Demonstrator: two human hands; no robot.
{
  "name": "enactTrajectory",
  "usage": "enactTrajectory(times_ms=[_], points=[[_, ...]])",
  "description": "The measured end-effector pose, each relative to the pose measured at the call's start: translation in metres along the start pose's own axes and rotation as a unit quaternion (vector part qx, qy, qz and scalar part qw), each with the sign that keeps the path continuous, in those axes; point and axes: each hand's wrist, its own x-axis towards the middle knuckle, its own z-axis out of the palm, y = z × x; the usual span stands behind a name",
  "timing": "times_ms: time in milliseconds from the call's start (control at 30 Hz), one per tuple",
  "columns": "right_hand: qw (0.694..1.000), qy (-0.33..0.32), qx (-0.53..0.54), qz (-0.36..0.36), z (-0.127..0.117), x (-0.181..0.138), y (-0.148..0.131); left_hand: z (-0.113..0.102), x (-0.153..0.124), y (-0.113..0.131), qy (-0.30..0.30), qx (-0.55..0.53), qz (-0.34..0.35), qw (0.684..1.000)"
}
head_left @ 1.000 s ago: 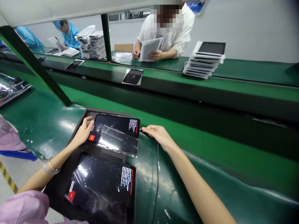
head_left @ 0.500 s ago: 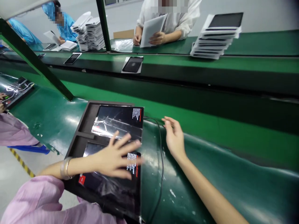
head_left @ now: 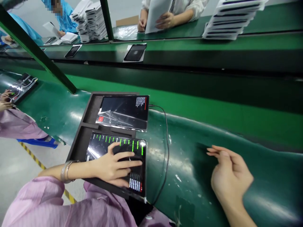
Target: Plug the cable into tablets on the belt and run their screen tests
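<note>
A dark foam tray (head_left: 88, 108) lies on the green bench and holds two black tablets wrapped in clear film. The far tablet (head_left: 124, 112) has a black cable (head_left: 166, 135) plugged into its right edge. The near tablet (head_left: 104, 146) shows rows of green bars on its screen. My left hand (head_left: 115, 165) lies flat on the near tablet, fingers spread. My right hand (head_left: 228, 175) hovers over the green mat to the right, fingers loosely curled and apart, holding nothing.
Beyond the bench runs a green conveyor (head_left: 213, 60) carrying a tablet on a white sheet (head_left: 135, 52). Across it, a person in white (head_left: 165, 14) holds a white sheet beside stacks of boxed tablets (head_left: 233, 20). Another person's hands (head_left: 4, 101) work at the left.
My left hand has settled on the near tablet, whose screen now shows green bars. My right hand has drawn back from the cable end to the lower right. The camera has tilted down.
</note>
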Motion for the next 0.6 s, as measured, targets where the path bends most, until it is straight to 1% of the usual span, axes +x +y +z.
enactTrajectory(times_ms=[67, 133, 200, 267, 400, 500, 600], points=[[1.000, -0.004, -0.001, 0.000, 0.002, 0.001, -0.001, -0.009, -0.009, 0.001, 0.026, -0.019, -0.043, 0.999], [1.000, -0.005, 0.000, -0.006, 0.003, 0.001, -0.002, -0.017, -0.017, 0.005, 0.038, -0.024, -0.083, 0.996], [1.000, -0.004, 0.004, -0.011, 0.004, 0.000, -0.003, -0.020, -0.024, 0.011, 0.047, -0.026, -0.102, 0.993], [1.000, -0.008, 0.010, -0.014, 0.004, 0.000, -0.004, -0.019, -0.027, 0.018, 0.040, -0.021, -0.095, 0.994], [1.000, -0.014, 0.015, -0.024, 0.006, 0.000, -0.007, -0.008, -0.025, 0.027, 0.015, -0.012, -0.045, 0.999], [0.999, -0.013, 0.017, -0.028, 0.006, 0.000, -0.007, -0.002, -0.021, 0.028, 0.015, -0.011, -0.014, 1.000], [0.999, -0.019, 0.019, -0.032, 0.006, 0.000, -0.006, 0.001, -0.019, 0.028, 0.016, -0.011, 0.002, 1.000]])
